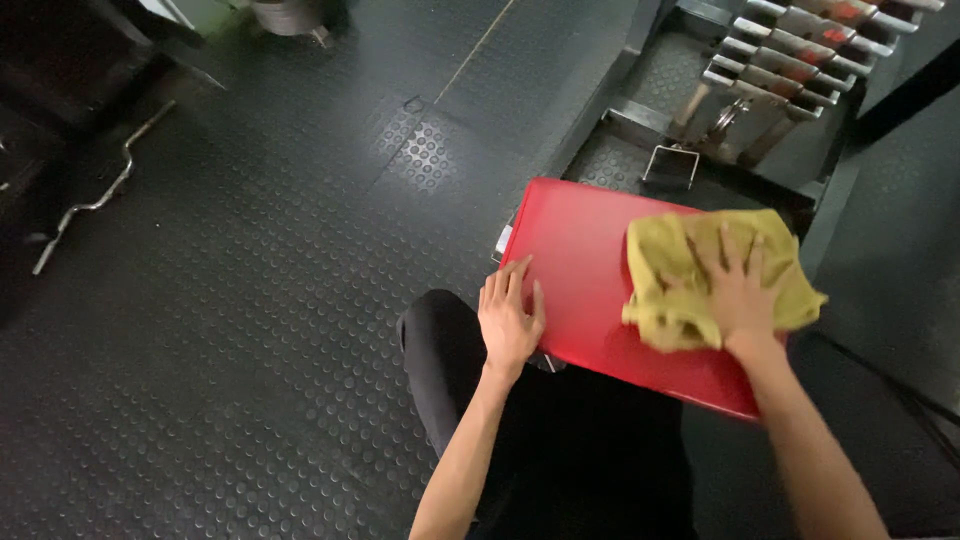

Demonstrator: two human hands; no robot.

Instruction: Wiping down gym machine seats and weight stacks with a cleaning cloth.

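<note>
A red padded seat (580,270) lies in front of me, tilted toward the right. My right hand (738,290) presses flat, fingers spread, on a crumpled yellow cloth (680,290) lying on the pad's right half. My left hand (508,318) rests flat on the pad's near left edge, fingers apart, holding nothing. My legs in dark trousers (450,370) are below the pad.
Black studded rubber flooring (250,330) surrounds the pad. A curved metal barbell bar (100,195) lies on the floor at far left. A weight stack with metal plates (800,50) and a small handle (668,165) stands behind the pad at upper right.
</note>
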